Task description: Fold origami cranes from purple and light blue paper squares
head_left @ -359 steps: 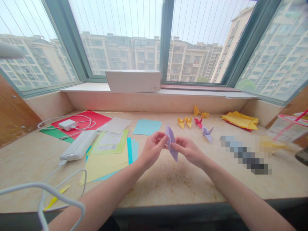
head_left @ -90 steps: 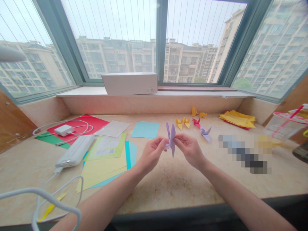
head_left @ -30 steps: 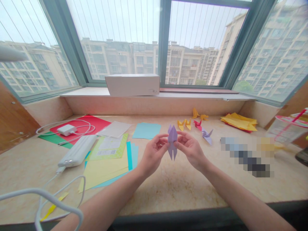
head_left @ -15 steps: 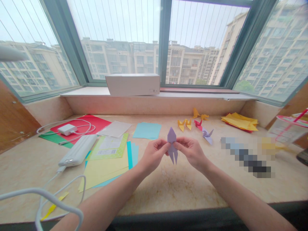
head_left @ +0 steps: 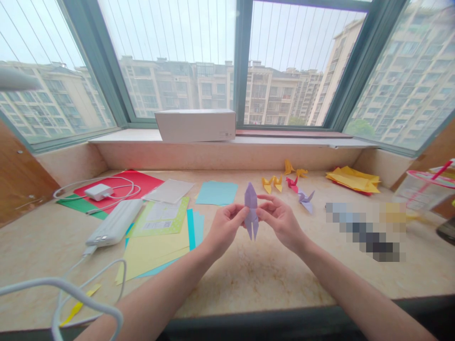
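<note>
Between both hands, above the middle of the counter, stands a folded piece of purple origami paper (head_left: 250, 201), with a pointed top and two narrow legs hanging down. My left hand (head_left: 229, 225) pinches its left edge with thumb and fingers. On the right edge, my right hand (head_left: 277, 219) grips it between thumb and fingers, some fingers a little raised behind. Beyond my right hand rest a purple paper crane (head_left: 305, 201), a red paper crane (head_left: 292, 184) and several yellow paper cranes (head_left: 267, 185).
Light blue paper squares (head_left: 216, 192) lie behind my left hand. Yellow sheets (head_left: 156, 258), a white power bank (head_left: 114, 222) and cables are on the left. At right sit a stack of yellow paper (head_left: 353, 180) and a plastic cup (head_left: 423, 192). A white box (head_left: 195, 126) stands on the sill.
The purple paper has shifted slightly left and up, and its upper part looks longer. Its two legs are closer together. The fingers of my right hand have lifted a little.
</note>
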`<state>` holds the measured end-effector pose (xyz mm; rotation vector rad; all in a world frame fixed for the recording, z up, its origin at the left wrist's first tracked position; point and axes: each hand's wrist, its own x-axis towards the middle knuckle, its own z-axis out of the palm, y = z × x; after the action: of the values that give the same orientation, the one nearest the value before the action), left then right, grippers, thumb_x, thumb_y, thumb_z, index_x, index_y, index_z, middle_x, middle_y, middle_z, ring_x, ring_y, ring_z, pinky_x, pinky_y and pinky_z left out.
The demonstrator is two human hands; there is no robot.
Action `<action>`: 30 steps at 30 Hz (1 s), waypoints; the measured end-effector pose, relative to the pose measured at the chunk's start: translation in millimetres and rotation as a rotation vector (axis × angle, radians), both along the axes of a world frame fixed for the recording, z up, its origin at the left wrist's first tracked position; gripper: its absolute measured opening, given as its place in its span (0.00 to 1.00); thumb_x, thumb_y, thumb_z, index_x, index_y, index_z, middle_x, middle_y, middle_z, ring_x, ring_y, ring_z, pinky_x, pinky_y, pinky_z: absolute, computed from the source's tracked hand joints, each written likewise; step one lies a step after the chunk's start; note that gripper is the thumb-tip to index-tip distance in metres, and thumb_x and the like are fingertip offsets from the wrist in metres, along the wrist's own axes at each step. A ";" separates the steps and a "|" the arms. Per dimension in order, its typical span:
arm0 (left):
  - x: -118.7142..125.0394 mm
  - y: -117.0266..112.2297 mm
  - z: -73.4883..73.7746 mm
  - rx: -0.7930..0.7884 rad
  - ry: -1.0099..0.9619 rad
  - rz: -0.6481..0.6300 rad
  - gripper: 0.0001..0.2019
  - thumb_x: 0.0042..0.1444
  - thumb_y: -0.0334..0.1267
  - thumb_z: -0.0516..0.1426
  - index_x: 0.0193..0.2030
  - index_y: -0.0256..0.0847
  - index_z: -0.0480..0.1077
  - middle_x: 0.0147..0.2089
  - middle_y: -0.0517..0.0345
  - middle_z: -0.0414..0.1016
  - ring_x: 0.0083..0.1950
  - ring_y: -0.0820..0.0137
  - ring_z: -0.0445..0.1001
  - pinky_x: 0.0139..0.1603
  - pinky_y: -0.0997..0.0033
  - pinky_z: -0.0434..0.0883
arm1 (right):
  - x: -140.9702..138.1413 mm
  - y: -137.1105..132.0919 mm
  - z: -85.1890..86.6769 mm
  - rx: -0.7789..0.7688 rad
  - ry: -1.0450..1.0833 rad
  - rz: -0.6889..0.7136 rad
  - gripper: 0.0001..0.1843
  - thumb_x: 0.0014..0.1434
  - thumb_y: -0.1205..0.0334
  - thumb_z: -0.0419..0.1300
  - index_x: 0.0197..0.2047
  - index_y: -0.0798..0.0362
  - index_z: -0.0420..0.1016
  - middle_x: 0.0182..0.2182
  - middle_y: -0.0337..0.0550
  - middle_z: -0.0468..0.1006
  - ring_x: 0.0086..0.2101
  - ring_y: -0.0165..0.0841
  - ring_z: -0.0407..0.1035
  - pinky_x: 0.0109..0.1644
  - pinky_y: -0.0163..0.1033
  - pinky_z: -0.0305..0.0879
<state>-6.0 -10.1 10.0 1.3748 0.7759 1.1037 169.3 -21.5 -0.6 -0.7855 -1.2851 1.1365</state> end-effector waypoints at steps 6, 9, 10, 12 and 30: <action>0.5 3.7 -2.9 0.011 -0.039 0.031 0.15 0.57 0.46 0.63 0.40 0.33 0.74 0.33 0.51 0.80 0.31 0.72 0.74 0.34 0.73 0.70 | 0.0 -0.7 1.2 0.025 -0.005 0.011 0.20 0.57 0.59 0.69 0.52 0.48 0.71 0.32 0.38 0.81 0.32 0.32 0.76 0.40 0.40 0.73; 0.9 4.1 -3.5 0.016 -0.061 0.041 0.17 0.56 0.46 0.64 0.43 0.34 0.72 0.30 0.53 0.78 0.30 0.71 0.75 0.33 0.73 0.71 | 0.5 -0.4 0.0 0.037 -0.025 0.027 0.19 0.58 0.59 0.68 0.51 0.48 0.72 0.33 0.38 0.81 0.33 0.32 0.76 0.41 0.40 0.73; 1.0 3.8 -3.2 0.019 -0.076 0.041 0.18 0.55 0.46 0.64 0.45 0.34 0.71 0.29 0.56 0.77 0.30 0.71 0.75 0.32 0.74 0.71 | 0.7 -0.1 -0.8 0.041 -0.029 0.029 0.18 0.58 0.59 0.67 0.51 0.47 0.72 0.33 0.38 0.81 0.33 0.32 0.76 0.41 0.40 0.73; 1.7 2.8 -1.9 0.017 -0.124 0.037 0.21 0.54 0.46 0.65 0.49 0.37 0.68 0.27 0.60 0.75 0.28 0.72 0.74 0.31 0.74 0.71 | 0.7 0.6 -2.5 0.046 -0.036 0.020 0.17 0.58 0.58 0.67 0.50 0.47 0.72 0.33 0.38 0.81 0.32 0.32 0.75 0.40 0.41 0.73; 0.1 1.6 -3.7 0.221 -0.022 -0.018 0.07 0.58 0.38 0.62 0.40 0.37 0.78 0.37 0.52 0.79 0.38 0.68 0.76 0.40 0.70 0.71 | 4.8 -3.5 4.0 0.041 -0.146 -0.048 0.13 0.61 0.53 0.60 0.36 0.54 0.80 0.28 0.40 0.79 0.30 0.32 0.71 0.37 0.38 0.68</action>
<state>-5.9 -8.5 6.2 1.5480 0.6383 1.2168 174.1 -25.0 3.4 -0.8767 -1.3987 1.0270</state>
